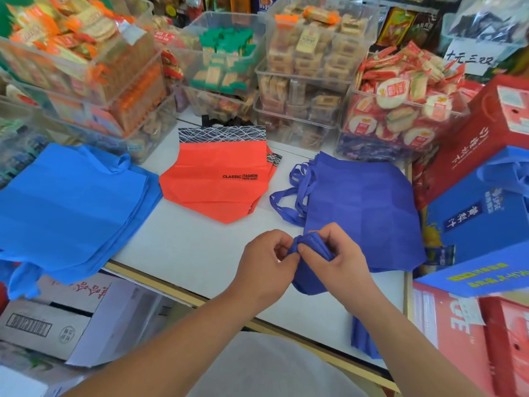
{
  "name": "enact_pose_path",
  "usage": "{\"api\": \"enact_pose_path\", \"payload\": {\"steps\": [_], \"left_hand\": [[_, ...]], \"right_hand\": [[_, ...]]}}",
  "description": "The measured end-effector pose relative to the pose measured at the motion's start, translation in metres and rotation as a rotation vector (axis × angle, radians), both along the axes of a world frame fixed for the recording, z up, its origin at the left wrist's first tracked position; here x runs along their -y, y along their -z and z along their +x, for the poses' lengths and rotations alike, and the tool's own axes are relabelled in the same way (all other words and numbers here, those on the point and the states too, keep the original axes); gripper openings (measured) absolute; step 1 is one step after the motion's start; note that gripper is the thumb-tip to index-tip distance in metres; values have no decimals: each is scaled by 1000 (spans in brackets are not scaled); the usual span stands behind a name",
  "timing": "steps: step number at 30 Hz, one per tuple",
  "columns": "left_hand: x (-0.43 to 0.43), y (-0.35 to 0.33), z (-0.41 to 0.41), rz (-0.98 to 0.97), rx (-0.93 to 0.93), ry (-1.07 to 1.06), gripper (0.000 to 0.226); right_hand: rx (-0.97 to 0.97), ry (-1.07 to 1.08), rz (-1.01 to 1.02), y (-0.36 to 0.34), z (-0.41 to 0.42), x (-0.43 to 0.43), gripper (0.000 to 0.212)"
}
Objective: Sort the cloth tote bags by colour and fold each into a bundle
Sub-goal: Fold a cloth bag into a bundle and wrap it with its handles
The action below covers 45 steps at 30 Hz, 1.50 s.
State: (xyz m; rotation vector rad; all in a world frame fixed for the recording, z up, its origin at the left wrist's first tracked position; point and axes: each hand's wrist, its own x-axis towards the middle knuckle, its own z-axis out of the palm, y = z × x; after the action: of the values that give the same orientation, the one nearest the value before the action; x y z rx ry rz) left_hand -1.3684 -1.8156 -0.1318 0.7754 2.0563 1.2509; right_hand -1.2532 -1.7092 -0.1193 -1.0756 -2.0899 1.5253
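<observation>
Three sorted stacks lie on the white table. Light blue tote bags fill the left side. Orange-red tote bags with a black patterned top band sit in the middle. Dark blue tote bags lie at the right, their handles spread to the left. At the near corner of that dark blue stack, my left hand and my right hand both pinch a bunched fold of dark blue cloth. More dark blue cloth hangs below my hands.
Clear plastic bins of packaged snacks crowd the back of the table. Red and blue gift cartons are stacked at the right. Cardboard boxes sit below the table's left edge. A dark blue piece hangs over the near right edge.
</observation>
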Motion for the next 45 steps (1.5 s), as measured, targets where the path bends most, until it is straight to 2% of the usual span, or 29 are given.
{"api": "enact_pose_path", "payload": {"steps": [3,5,7,9,11,14,17,20,23,26,29,33,37,39,42,45], "left_hand": [[-1,-4,-5,-68,256,-46,3],[-4,-8,-7,-114,392,-62,23],[-5,-9,-8,-175,376,-8,42],[-2,-7,-7,-229,320,77,42],[1,-5,-8,-231,352,125,36],[3,-4,-12,-170,384,95,33],[6,-4,-15,-49,455,12,24],[12,-6,-19,14,494,-2,20],[13,-14,-23,37,542,45,20],[11,-23,-28,-21,523,120,27],[11,-25,-35,-120,422,197,25],[11,-25,-39,-99,525,217,23],[8,-22,-35,-53,586,186,23],[6,-21,-32,-67,569,171,20],[4,-21,-28,-126,472,158,17],[0,-20,-25,-170,255,161,17]], "right_hand": [[18,-56,-28,2,4,-3,22],[53,-129,6,3,5,-3,21],[112,-201,60,7,4,-3,25],[182,-247,64,10,3,-2,27],[228,-253,35,12,3,-1,32],[177,-223,47,13,2,-5,48],[45,-157,125,9,6,-3,53],[-68,-131,249,9,12,-1,41],[-42,-178,281,8,13,-3,26],[-52,-246,297,7,13,-8,23],[-40,-303,353,7,15,-11,20],[-67,-360,457,3,14,-15,19],[-48,-170,153,-7,16,-9,31],[-70,-184,87,-7,18,-5,30],[-52,-278,116,-6,17,-2,29],[-22,-314,227,0,15,-2,25]]}}
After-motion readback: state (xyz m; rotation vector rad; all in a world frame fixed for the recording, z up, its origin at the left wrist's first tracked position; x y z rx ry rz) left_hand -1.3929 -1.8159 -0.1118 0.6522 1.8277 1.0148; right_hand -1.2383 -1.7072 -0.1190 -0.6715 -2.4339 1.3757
